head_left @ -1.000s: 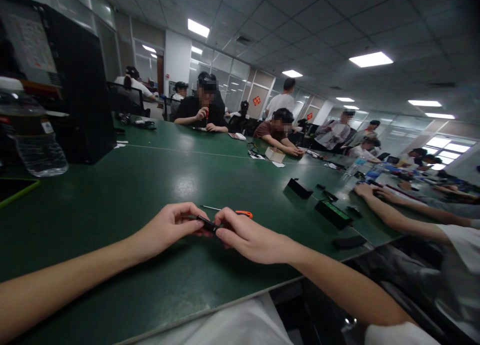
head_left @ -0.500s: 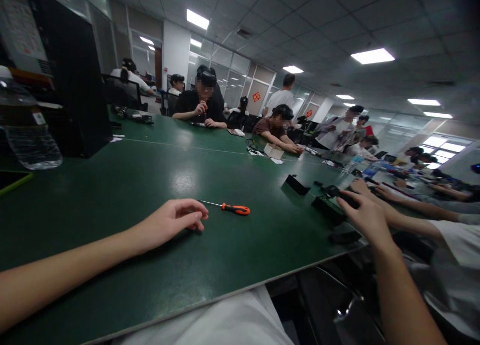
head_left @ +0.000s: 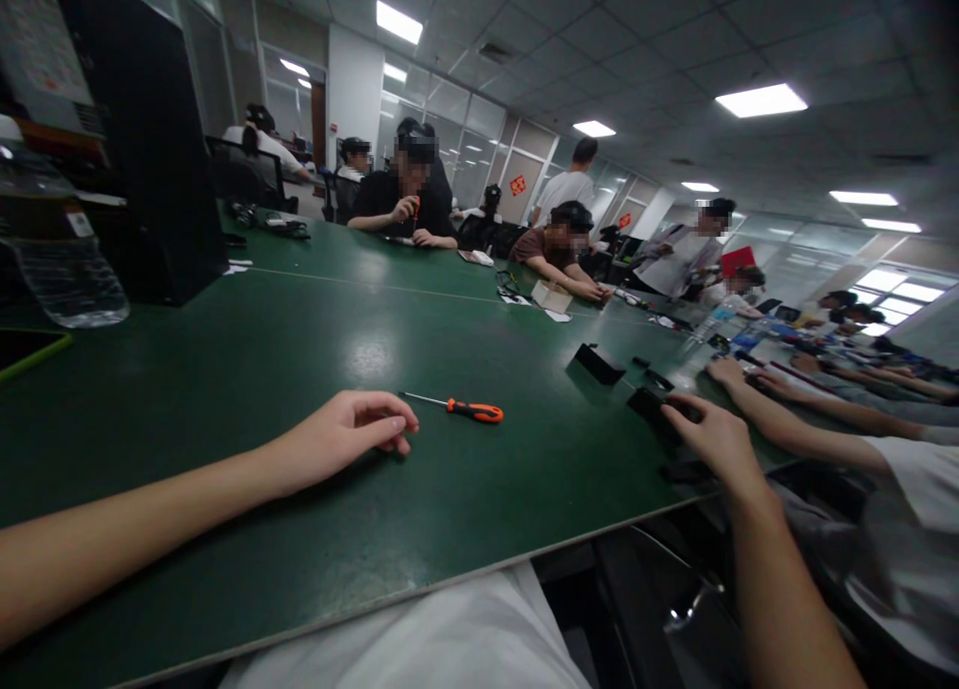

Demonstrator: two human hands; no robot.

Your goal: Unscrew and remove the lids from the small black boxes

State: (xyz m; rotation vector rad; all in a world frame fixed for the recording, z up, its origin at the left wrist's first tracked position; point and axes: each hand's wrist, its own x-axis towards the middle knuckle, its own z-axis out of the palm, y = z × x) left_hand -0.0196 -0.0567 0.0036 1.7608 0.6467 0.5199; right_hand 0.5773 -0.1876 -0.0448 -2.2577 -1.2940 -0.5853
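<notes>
My left hand [head_left: 360, 429] rests on the green table, palm down, its fingers loosely curled and holding nothing. Just beyond its fingertips lies a screwdriver [head_left: 476, 410] with an orange and black handle, its shaft pointing left. At the right, my right hand [head_left: 708, 434] has its thumb and fingers at the near end of a small black box [head_left: 650, 406]; the fingers partly hide it. Behind that box is a small black piece [head_left: 659, 379]. An angled black tray-like piece [head_left: 597, 365] stands a little to the left.
A phone with a green edge [head_left: 30, 349], a water bottle [head_left: 67, 260] and a tall black case [head_left: 142, 150] stand at the left. A co-worker's arm [head_left: 794, 419] reaches in close beside my right hand. Across the table, people sit near a small carton [head_left: 550, 296].
My right hand has moved down and slightly left, from a dark piece held above the black box to the box itself. My left hand and the screwdriver stay put.
</notes>
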